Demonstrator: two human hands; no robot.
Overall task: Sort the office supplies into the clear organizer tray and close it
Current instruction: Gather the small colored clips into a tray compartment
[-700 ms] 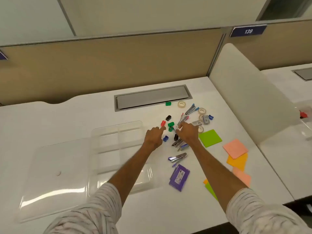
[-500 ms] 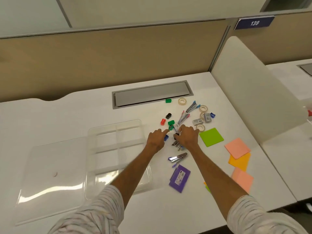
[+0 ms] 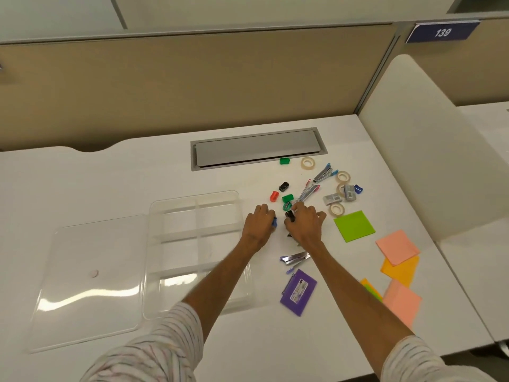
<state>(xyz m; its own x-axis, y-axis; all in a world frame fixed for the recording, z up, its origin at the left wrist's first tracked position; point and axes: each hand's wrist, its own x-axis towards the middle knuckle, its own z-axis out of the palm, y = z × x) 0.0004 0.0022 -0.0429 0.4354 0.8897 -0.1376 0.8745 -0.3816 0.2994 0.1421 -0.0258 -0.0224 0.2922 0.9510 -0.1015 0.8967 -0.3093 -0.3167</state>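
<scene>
The clear organizer tray [image 3: 176,205] lies open on the white desk, its compartments bare, with its clear lid [image 3: 91,271] flat to the left. My left hand [image 3: 259,224] is curled on a small blue sharpener [image 3: 274,222] just right of the tray. My right hand [image 3: 304,224] pinches a small black sharpener [image 3: 289,215] beside it. Loose supplies lie beyond: red [image 3: 274,196], black [image 3: 283,186] and green [image 3: 287,199] sharpeners, pens [image 3: 308,191], staplers [image 3: 323,173], tape rolls [image 3: 308,163].
A silver stapler [image 3: 296,257] and a purple staple box [image 3: 298,292] lie between my forearms. Green [image 3: 354,226], pink [image 3: 396,246] and orange [image 3: 400,271] sticky notes spread to the right. A grey cable hatch [image 3: 256,147] sits at the back; a white divider [image 3: 429,166] bounds the right side.
Both hands pulled back from the pile toward me. The left closed on the blue sharpener and the right picked up a black one.
</scene>
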